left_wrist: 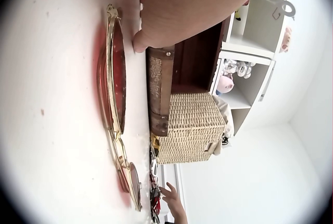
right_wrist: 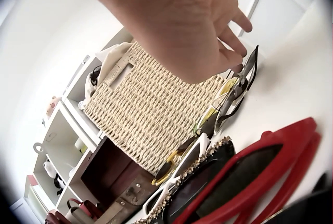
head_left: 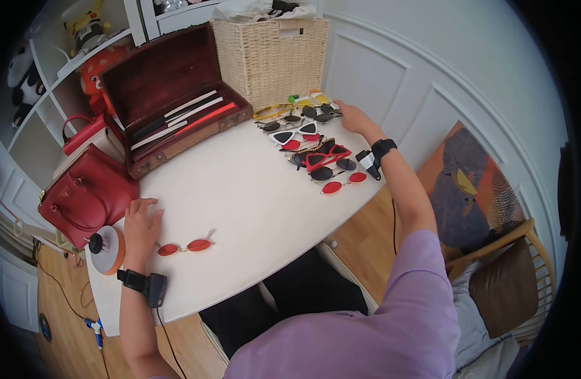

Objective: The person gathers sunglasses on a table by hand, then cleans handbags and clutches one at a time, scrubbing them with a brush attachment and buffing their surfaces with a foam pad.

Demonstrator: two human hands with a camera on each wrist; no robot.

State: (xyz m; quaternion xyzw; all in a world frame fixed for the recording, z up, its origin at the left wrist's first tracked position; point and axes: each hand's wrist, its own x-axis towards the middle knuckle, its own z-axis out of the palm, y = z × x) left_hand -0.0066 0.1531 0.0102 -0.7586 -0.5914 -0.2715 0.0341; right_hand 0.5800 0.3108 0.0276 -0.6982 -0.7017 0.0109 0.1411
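My left hand (head_left: 139, 230) rests at the left of the white table, its fingers loosely extended and nothing held. Just right of it lie gold-framed sunglasses with red oval lenses (head_left: 199, 244), which look large in the left wrist view. My right hand (head_left: 355, 120) reaches to the far right of the table. In the right wrist view its fingertips are right at the rim of dark-lensed sunglasses (right_wrist: 250, 67), with the fingers spread. Nearer stand white-framed sunglasses (head_left: 282, 137), red-framed sunglasses (head_left: 329, 158) and another red-lensed pair (head_left: 331, 187).
An open brown case (head_left: 189, 142) holding several long, slim items stands at the back. Behind it is a woven basket (head_left: 271, 60). A red handbag (head_left: 88, 192) and a round white-and-orange object (head_left: 107, 256) sit at the left edge. A wooden chair (head_left: 536, 259) stands right.
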